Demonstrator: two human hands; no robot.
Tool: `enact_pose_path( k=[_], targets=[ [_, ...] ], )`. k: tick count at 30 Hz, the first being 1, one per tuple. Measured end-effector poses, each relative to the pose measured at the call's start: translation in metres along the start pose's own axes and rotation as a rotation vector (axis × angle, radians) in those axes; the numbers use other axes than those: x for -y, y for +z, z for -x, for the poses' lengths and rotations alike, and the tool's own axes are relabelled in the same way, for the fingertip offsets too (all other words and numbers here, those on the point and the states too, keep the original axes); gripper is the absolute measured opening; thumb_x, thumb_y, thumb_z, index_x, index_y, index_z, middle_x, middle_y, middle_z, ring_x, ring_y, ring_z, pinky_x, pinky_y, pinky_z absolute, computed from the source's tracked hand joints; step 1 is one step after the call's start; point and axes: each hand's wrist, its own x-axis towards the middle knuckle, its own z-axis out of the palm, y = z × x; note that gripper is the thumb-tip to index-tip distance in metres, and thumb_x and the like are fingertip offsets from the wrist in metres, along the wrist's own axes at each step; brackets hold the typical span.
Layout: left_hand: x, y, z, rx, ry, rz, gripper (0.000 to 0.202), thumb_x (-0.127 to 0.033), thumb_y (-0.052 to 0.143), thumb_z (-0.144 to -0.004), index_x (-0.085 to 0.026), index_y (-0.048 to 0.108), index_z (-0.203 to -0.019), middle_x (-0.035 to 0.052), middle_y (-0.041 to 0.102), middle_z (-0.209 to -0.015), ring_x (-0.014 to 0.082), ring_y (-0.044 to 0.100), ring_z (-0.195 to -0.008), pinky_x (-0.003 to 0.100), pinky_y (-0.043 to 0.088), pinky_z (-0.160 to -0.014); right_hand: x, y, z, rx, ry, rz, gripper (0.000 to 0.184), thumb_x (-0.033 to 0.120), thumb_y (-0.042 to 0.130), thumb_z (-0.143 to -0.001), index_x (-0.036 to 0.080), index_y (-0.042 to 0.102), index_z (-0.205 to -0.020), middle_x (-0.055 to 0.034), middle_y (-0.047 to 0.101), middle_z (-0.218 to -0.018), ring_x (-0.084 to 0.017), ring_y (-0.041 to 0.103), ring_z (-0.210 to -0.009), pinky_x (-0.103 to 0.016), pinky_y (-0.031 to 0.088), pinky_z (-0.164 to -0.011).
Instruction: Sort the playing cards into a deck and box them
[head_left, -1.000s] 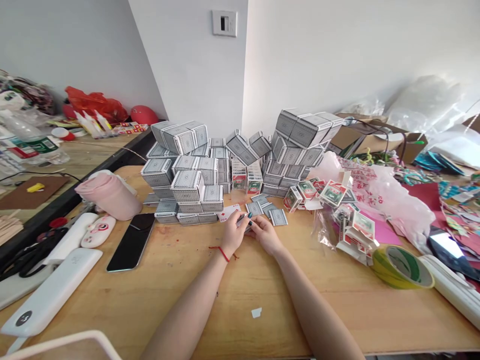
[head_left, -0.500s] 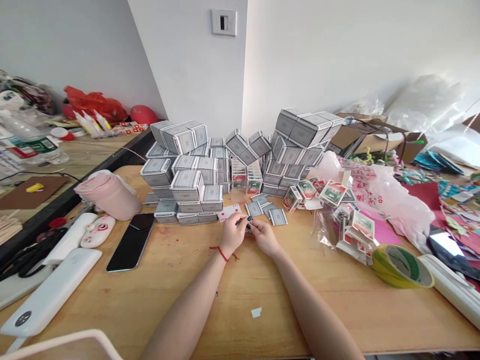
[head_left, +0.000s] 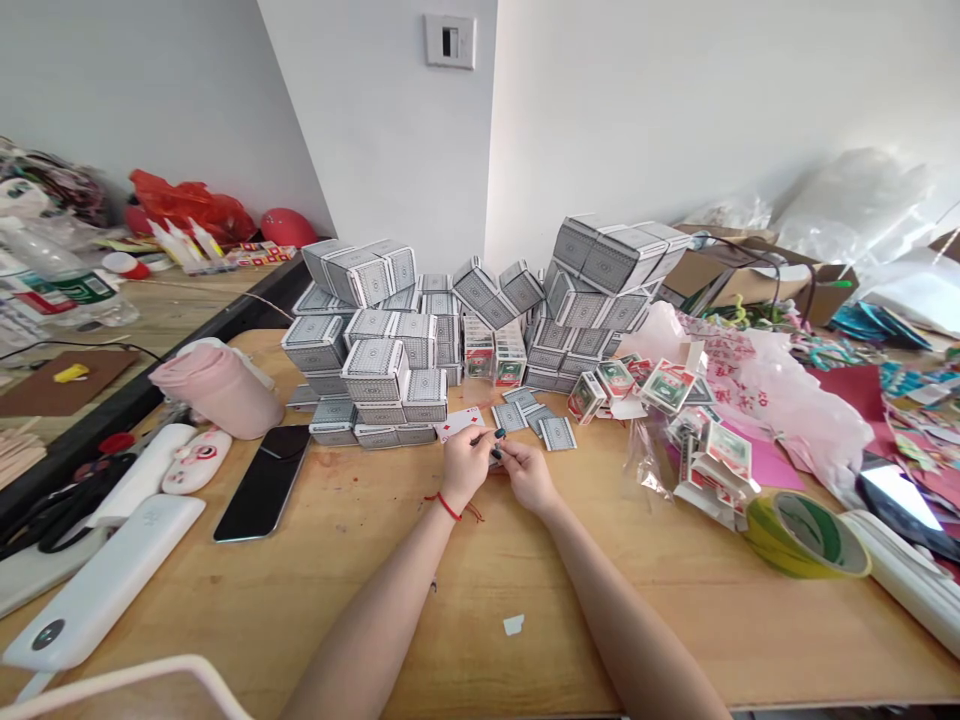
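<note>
1. Centre of frame: left hand [head_left: 465, 467], with red bracelet [head_left: 448, 508] at the wrist. Fingers curled nearly closed, thumb and forefinger drawn together in a pinch.
2. Just to the right in the frame: right hand [head_left: 531, 476], likewise nearly closed, with fingertips brought up against or very close to those of the left.
3. Between the fingertips: small piece of card [head_left: 493, 461], apparently pinched from both sides. Mostly hidden by the fingers; impossible to tell its exact shape or any fold.
4. Step in hand, by judgement: fine two-handed work on that piece, probably shaping or creasing.
5. Next move, by judgement: a call for a steady pinch on one side, light fingertip pressure on the other, and edges kept in line.
6. Just above the hands in the frame: face-up playing card [head_left: 459, 422] with red diamonds, near the left hand; farther right, loose cards [head_left: 556, 434], backs up, some overlapping.
7. Upper middle of frame: patterned card blocks, piled in a left stack [head_left: 375, 372] and a taller, leaning right stack [head_left: 600, 262].
8. Right of frame: opened card boxes [head_left: 669, 385] and roll of tape [head_left: 765, 535].
9. Left of frame: phone [head_left: 262, 487], flat on the table [head_left: 247, 620].
</note>
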Motion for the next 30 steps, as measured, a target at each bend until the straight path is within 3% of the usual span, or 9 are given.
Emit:
enact_pose_path(
  k=[5, 9, 14, 18, 21, 24, 30],
  targets=[
    [0.001, 0.000, 0.000, -0.001, -0.035, -0.005, 0.019, -0.029, 0.054, -0.074, -0.015, 0.064, -0.067, 0.0026, 0.065, -0.065, 0.0131, 0.056, -0.061, 0.023, 0.041, -0.057, -0.001, 0.000, 0.000, -0.002, 0.098, -0.042, 0.022, 0.039, 0.053, -0.075, 0.021, 0.066, -0.076, -0.0016, 0.063, -0.064, -0.017, 0.058, -0.054, -0.030, 0.048, -0.051],
    [0.001, 0.003, 0.004, 0.005, -0.019, -0.048, 0.019, -0.030, 0.053, -0.075, -0.015, 0.063, -0.067, 0.0023, 0.064, -0.065, 0.0122, 0.054, -0.059, 0.022, 0.039, -0.055, -0.001, -0.002, 0.002, -0.002, 0.190, 0.010, 0.028, 0.042, 0.048, -0.078, 0.019, 0.063, -0.073, 0.0018, 0.053, -0.043, -0.014, 0.048, -0.033, -0.024, 0.037, -0.033],
    [-0.006, 0.004, 0.008, -0.024, 0.015, 0.056, 0.026, -0.038, 0.047, -0.081, -0.017, 0.061, -0.082, 0.0035, 0.063, -0.076, 0.0135, 0.055, -0.069, 0.023, 0.042, -0.063, 0.000, 0.000, 0.005, -0.149, 0.079, 0.118, 0.025, 0.040, 0.047, -0.079, 0.021, 0.062, -0.072, 0.0026, 0.051, -0.041, -0.013, 0.046, -0.034, -0.024, 0.035, -0.036],
    [-0.008, 0.003, 0.008, -0.087, 0.002, 0.136, 0.037, -0.043, 0.032, -0.087, -0.017, 0.057, -0.094, 0.0047, 0.060, -0.080, 0.0149, 0.055, -0.076, 0.025, 0.042, -0.067, 0.003, 0.002, 0.003, -0.237, 0.096, 0.022, 0.026, 0.044, 0.049, -0.078, 0.021, 0.057, -0.069, 0.0027, 0.052, -0.043, -0.012, 0.043, -0.032, -0.024, 0.034, -0.034],
    [-0.001, 0.005, 0.007, -0.067, -0.049, 0.121, 0.038, -0.044, 0.031, -0.087, -0.017, 0.054, -0.077, 0.0002, 0.051, -0.061, 0.0122, 0.047, -0.058, 0.024, 0.036, -0.054, 0.007, 0.001, 0.001, -0.271, 0.122, -0.058, 0.028, 0.048, 0.050, -0.076, 0.021, 0.052, -0.069, 0.0028, 0.053, -0.045, -0.011, 0.045, -0.031, -0.023, 0.035, -0.033],
    [0.005, 0.007, 0.006, -0.055, -0.048, 0.037, 0.035, -0.042, 0.037, -0.085, -0.018, 0.042, -0.059, -0.0027, 0.042, -0.053, 0.0104, 0.038, -0.051, 0.023, 0.030, -0.050, 0.010, 0.000, 0.001, -0.245, 0.128, -0.077, 0.030, 0.050, 0.050, -0.076, 0.021, 0.047, -0.069, 0.0032, 0.054, -0.045, -0.011, 0.047, -0.032, -0.022, 0.036, -0.033],
    [0.005, 0.007, 0.004, -0.104, -0.025, -0.169, 0.030, -0.031, 0.039, -0.084, -0.019, 0.037, -0.056, -0.0018, 0.043, -0.052, 0.0116, 0.038, -0.051, 0.023, 0.026, -0.051, 0.003, 0.002, 0.002, -0.175, 0.147, -0.036, 0.034, 0.053, 0.049, -0.076, 0.023, 0.041, -0.065, 0.0076, 0.043, -0.037, -0.009, 0.038, -0.027, -0.020, 0.025, -0.029]
  ],
)
